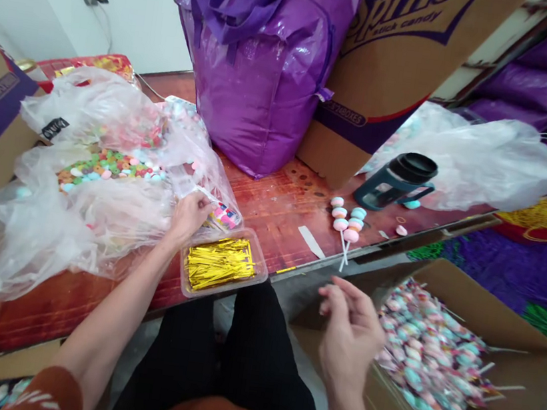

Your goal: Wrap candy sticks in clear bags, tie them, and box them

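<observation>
My left hand (189, 219) is closed in a pinch on the edge of a clear plastic wrapper (224, 215) with a pink and blue print. Just in front of that hand, a clear plastic tray (260, 272) holds a heap of gold twist ties (220, 264). My right hand (351, 333) hovers off the table's front edge, fingers loosely bent and apart, with nothing visible in it. Beyond it, two marshmallow sticks (339, 213) (354, 224) lie at the table edge with their white sticks crossed.
Plastic bags of coloured candies (112, 167) cover the left of the red table (274, 198). A purple bag (268, 90) and a large carton (402, 67) stand behind. A dark bottle (397, 181) is at right. Below, a cardboard box (523, 379) holds many wrapped marshmallow sticks (430, 350).
</observation>
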{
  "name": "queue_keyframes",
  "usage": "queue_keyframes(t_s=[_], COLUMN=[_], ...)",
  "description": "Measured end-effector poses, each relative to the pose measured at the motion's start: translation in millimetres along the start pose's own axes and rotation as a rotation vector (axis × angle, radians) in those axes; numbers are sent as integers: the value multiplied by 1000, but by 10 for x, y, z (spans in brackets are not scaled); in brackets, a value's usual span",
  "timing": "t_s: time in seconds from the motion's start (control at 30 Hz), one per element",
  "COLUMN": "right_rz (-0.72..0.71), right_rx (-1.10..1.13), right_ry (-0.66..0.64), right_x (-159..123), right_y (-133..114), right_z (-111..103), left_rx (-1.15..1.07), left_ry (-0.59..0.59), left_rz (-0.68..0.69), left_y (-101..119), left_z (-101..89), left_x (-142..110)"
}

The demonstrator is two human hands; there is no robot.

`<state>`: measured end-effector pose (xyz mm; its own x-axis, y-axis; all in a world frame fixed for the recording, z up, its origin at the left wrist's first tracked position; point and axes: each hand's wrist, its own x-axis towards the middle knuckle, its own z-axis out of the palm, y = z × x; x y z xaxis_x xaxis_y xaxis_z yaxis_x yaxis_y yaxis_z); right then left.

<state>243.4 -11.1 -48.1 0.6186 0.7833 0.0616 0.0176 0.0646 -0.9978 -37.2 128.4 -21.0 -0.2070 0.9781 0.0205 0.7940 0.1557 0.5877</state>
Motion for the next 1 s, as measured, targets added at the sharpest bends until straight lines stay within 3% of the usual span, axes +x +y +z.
queue_keyframes(t_s=[0.07,0.17,0.3,0.37,0.47,0.57,0.6,0.73,1.0], right_rz=[-88,-138,-17,44,109,110,98,67,-11], right_rx=[-95,-70,105,185,228,224,210,131,17], right_ry=[-156,-361,-569,-580,-504,-501,-514,-544,-453], right_x=[-101,-200,-286,-309,-324,-331,-334,-345,-319], right_y=[-112,-273,-390,-400,-392,-389,-392,-404,-334], right_z=[222,560,954,1051,1040,925,885,778,682], left_rx=[-100,-363,-600,-761,-1075,-1361,-1432,-1518,-1506], left_ry=[31,60,21,82,97,-115,-133,50,35], left_rz=[44,135,159,104,-90,-292,-326,-338,-362], left_y=[33,152,360,431,493,551,575,688,838], left_z=[-48,-96,-77,-34,42,96,106,144,217], left_x=[-124,-425,-906,-1109,-1326,-1417,-1418,-1356,-1411])
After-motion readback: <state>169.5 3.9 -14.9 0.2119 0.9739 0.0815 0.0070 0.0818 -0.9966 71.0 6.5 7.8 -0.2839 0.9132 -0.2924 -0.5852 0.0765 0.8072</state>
